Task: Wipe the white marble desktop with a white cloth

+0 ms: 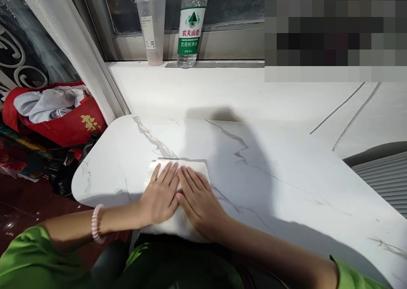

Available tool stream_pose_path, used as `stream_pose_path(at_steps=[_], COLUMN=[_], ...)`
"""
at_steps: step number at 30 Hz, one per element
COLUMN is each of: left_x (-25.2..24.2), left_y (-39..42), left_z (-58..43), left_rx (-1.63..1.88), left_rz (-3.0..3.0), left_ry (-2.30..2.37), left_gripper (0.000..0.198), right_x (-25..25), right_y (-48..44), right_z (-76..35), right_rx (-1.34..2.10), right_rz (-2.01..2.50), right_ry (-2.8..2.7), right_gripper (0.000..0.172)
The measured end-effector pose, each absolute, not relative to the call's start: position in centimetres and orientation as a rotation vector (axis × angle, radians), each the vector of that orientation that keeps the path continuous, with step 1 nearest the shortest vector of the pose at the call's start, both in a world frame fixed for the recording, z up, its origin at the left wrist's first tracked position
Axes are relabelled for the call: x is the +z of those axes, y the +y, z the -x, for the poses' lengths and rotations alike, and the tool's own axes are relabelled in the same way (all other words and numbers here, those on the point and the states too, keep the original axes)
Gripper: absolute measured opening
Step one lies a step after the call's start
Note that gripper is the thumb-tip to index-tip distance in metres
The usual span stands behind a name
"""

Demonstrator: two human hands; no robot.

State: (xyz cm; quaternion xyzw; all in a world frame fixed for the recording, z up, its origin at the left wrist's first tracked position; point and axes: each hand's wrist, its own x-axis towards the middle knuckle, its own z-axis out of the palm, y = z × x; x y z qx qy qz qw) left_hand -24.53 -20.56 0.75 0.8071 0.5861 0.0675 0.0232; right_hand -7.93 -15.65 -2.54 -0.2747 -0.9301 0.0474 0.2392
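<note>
A white cloth [182, 224] lies spread on the white marbled table [108, 153] near its front edge, partly under both hands. My left hand [160, 195] rests flat on the cloth's left half, fingers stretched out and pointing away from me. On the right half my right hand [202, 202] lies flat as well, its fingers straight and close together. The two hands touch or nearly touch at the index fingers and thumbs. Neither hand grips the cloth; the palms press on top of it.
On the window ledge stand a lidded plastic cup [154, 34] and a water bottle [192, 30]. A red bag [70, 128] with pale fabric sits left of the table, beside a white curtain [60, 30]. At right is a grey ribbed object [384, 183]. The upper right is pixelated.
</note>
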Motion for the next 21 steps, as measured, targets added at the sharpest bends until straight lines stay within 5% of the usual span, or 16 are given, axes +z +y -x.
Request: stream_pose_path(at_steps=[21], left_x=[0.4], left_y=[0.4], left_z=[35.8], left_rx=[0.075], left_rz=[-2.338], left_ry=[2.058], left_gripper=[0.053], right_x=[-2.7], right_y=[3.9], right_z=[22.8], right_rx=[-0.008], right_rz=[1.096], right_ry=[-2.425], right_gripper=[0.052])
